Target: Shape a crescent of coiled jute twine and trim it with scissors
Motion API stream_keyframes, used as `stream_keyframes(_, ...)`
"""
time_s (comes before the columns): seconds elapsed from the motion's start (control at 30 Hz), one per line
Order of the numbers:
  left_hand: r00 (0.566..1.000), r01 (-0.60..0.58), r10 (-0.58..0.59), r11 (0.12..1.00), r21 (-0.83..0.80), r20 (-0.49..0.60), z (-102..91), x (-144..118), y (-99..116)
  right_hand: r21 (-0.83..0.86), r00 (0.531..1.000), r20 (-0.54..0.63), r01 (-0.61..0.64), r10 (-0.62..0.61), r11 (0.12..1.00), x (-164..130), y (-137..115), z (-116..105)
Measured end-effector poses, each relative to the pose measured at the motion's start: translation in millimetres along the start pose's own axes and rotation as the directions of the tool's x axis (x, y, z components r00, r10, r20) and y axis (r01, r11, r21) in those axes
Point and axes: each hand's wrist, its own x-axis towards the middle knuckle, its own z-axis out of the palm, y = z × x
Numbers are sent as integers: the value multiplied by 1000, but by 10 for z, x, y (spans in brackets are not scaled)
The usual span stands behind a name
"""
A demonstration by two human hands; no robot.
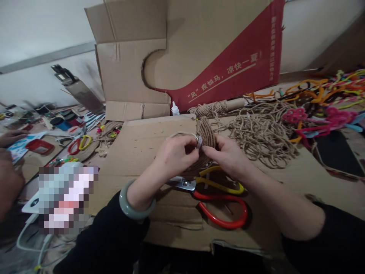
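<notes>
- Centrally, jute-wrapped piece stands upright just beyond scissors.
- Left hand and right hand pinch it from opposite sides, equally near.

I see black sleeves on both of my forearms, pushed up from the wrists, and a smooth, pale grey-green bangle around my left wrist.

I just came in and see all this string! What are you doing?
A person's left hand and right hand hold a twine-wrapped piece over a cardboard sheet. Scissors lie just below the hands. Loose twine is piled to the right, next to colourful pipe cleaners. Another person's hand shows at the left edge.
</notes>
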Motion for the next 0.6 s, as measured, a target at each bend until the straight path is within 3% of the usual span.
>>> stream_keyframes(0.37,999,-3,2,1000,-29,-33,-9,0,-37,122,1000,22,5,-8,992,-5,11,12)
stream_keyframes(0.6,982,-61,66,998,36,-177,17,-52,-38,166,998,3,55,-56,985,2,75,29)
